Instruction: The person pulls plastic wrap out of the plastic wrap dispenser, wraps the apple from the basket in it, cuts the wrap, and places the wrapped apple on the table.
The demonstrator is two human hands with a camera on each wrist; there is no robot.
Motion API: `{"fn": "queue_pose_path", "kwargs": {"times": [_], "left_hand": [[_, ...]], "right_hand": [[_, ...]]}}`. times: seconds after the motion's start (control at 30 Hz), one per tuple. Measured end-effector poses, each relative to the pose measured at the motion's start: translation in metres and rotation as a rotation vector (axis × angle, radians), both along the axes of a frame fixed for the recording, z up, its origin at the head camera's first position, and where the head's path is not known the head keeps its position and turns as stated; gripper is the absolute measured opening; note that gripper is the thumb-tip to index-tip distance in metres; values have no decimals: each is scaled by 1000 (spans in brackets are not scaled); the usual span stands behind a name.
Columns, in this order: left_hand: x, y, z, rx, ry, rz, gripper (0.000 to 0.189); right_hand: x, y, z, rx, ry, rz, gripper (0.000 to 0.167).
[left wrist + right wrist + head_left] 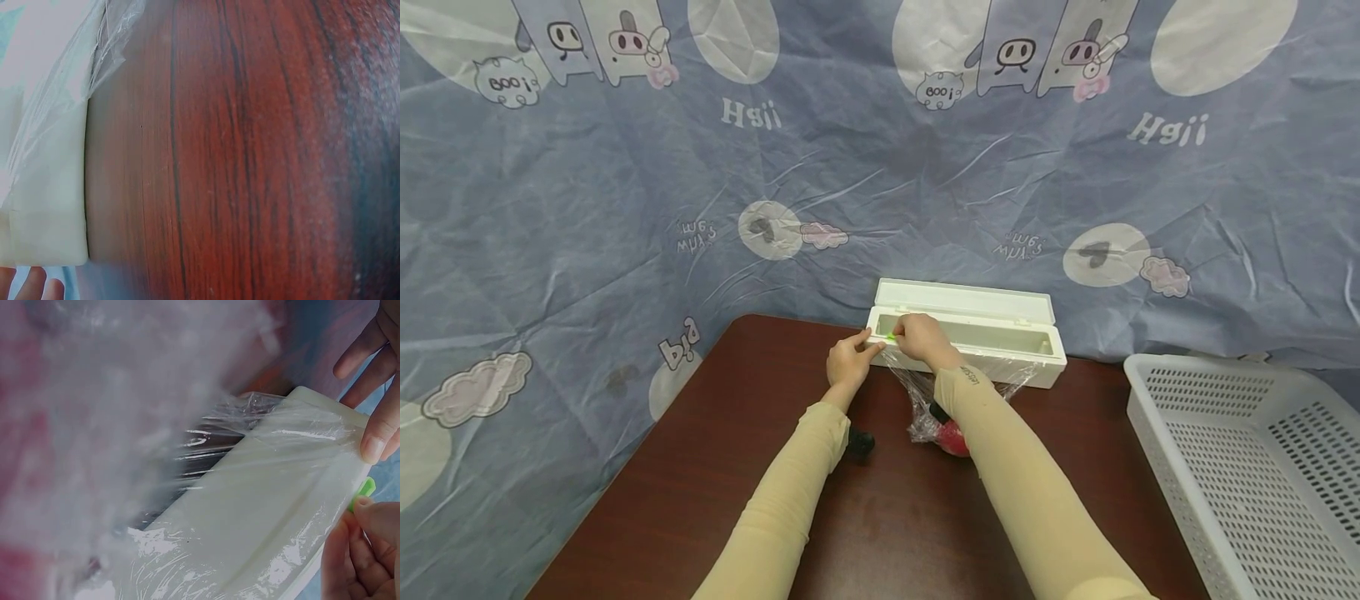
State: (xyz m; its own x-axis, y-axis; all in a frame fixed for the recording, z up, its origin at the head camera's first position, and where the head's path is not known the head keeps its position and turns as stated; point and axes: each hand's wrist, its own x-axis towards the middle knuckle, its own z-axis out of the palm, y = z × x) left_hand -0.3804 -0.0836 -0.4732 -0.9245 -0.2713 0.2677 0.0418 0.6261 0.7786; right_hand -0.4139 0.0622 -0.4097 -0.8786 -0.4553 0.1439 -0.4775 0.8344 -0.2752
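Observation:
A long white cling film dispenser stands at the back of the table with its lid raised. Clear cling film stretches from its front edge down over a round red thing, partly hidden by the right sleeve. My left hand holds the dispenser's left end, thumb on the front rim and fingers around the corner. Close beside it, my right hand pinches a small green slide cutter at the front rim. The left wrist view shows only fingertips by the dispenser's end.
A light grey perforated plastic basket sits at the table's right side. The dark red-brown wooden table ends at a left edge, and a patterned blue-grey cloth hangs behind the dispenser.

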Motion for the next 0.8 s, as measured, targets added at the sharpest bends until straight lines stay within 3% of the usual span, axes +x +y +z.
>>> {"fn": "queue_pose_path", "kwargs": {"times": [0.8], "left_hand": [[2,1,1,-5,-5,9,46]], "right_hand": [[4,7,3,4,-27,-14,23]]}}
